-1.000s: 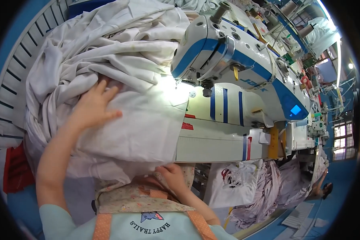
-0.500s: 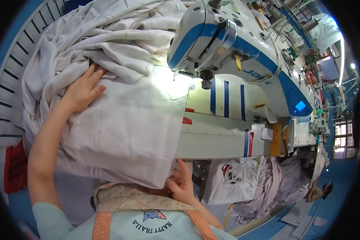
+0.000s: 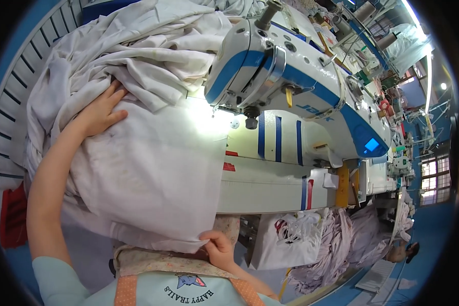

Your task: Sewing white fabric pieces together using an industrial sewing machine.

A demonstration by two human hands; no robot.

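Observation:
White fabric [image 3: 153, 173] lies flat over the front of a sewing machine table, its right edge running down from under the needle area. My left hand [image 3: 99, 109] rests on it with fingers spread, the fingertips against the bunched folds behind. At the near right corner of the fabric, my right hand [image 3: 218, 248] pinches the hem between thumb and bent fingers. The white and blue sewing machine [image 3: 270, 66] stands to the right, its lamp lighting the cloth by the needle.
A large heap of white cloth [image 3: 132, 46] fills the far left beside a slatted white rail [image 3: 7, 102]. Below the table at right hang a white bag [image 3: 285, 245] and bunched pale fabric [image 3: 331, 245]. Red cloth [image 3: 14, 214] shows at far left. Another person [image 3: 400, 252] is in the distance.
My right hand has come out from beneath the fabric's corner and now pinches its edge. My left hand stays on the cloth. The view has shifted slightly.

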